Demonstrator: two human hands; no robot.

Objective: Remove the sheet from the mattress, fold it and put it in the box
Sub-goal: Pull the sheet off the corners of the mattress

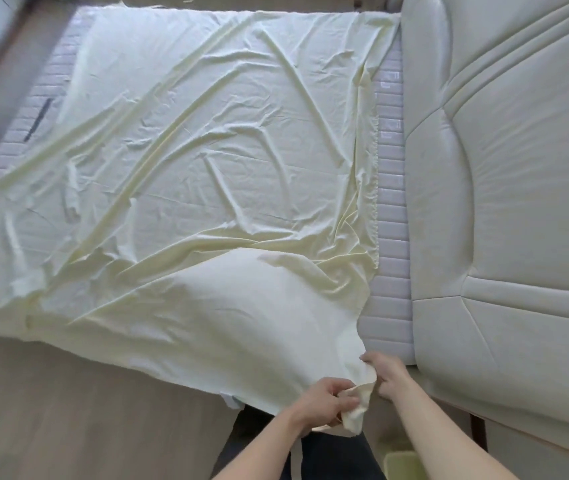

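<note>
Pale yellow sheet [207,161] lies loose and wrinkled over white mattress [392,237], filling middle of frame. Near corner bunched at bottom middle. Left hand [324,398] squeezes bunched corner tight. Right hand [388,374] pinches same corner from right side. Bare mattress strip shows at right of sheet. Cream padded headboard [505,168] fills right side. Light wood floor [68,410] at lower left. Small pale green thing [404,465] at bottom edge, cannot tell what.

Left hand [324,398]: fingers curled, pinching the sheet [207,168] corner.
Right hand [385,374]: gripping the same corner, just beside.
</note>
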